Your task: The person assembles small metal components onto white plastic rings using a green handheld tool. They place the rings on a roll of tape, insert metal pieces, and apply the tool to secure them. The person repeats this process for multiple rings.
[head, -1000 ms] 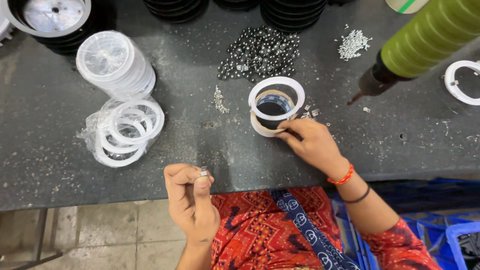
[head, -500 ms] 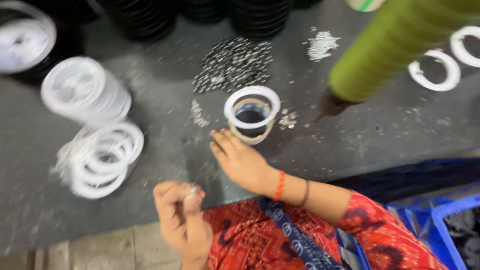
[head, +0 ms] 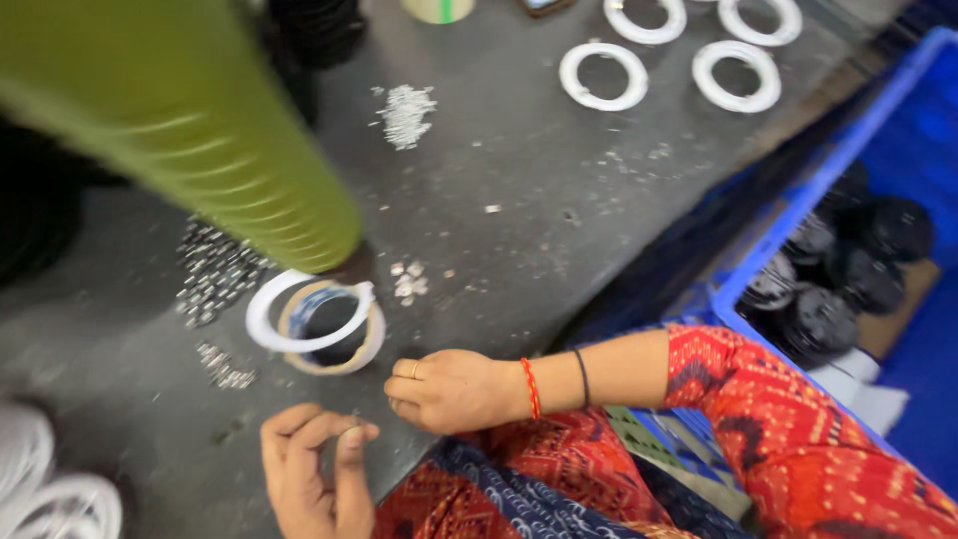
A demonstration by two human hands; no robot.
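The right hand (head: 449,389) rests curled on the table (head: 519,200) just beside the white ring (head: 309,324), gripping nothing visible. The left hand (head: 314,474), nearer the table edge below the ring, pinches fingertips together; what it holds cannot be told.

Dark grey worktable (head: 559,200) (dusty) beside blue crate (head: 798,210).

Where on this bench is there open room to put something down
Bare dark bench lies between the small silver heap and the white rings, reaching the near edge. It is crowded around the ring stack, metal bits, green tube and both hands.
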